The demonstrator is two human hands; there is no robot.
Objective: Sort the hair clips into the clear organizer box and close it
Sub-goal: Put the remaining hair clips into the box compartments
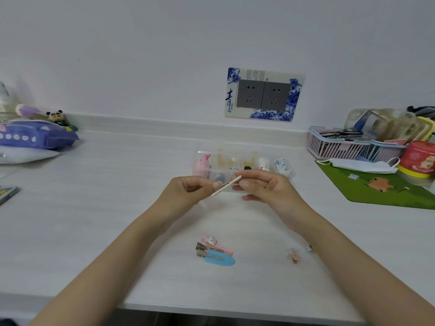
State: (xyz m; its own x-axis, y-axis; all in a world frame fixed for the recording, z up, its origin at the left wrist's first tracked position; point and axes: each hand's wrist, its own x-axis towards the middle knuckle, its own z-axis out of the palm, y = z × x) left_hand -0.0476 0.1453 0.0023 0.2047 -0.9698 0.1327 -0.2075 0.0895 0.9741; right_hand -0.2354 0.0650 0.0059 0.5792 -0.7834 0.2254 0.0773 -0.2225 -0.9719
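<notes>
a thin pale clip [226,185] is held between both hands just in front of the clear box [243,168], above the desk [117,196]. the left hand [188,190] is pinched on its lower end with thumb and fingers together, and the right hand [266,184] is closed on its upper end, so both grips are clamped on the one clip. the box is seen lying open, with no lid over it, and clips are already sorted into its far compartments.

a slip is judged the likeliest fault: the clip is slim and held only at its tips, so it could be dropped short of the box if one grip is loosened early. a wrong compartment could also be chosen, since the walls are clear and hard to read. three more clips are left on the near desk: a pink clip [217,244] and a blue clip [220,258] touching each other, and a small peach clip [294,255] well apart to the right; these could be swept off by a forearm. closing could be blocked if a clip is left standing above a rim.

the desk is white and smooth, set against a white wall with a double socket [263,95]. a basket [339,147] and a green mat [386,187] are seen at right, a purple pouch [35,135] at left.
</notes>
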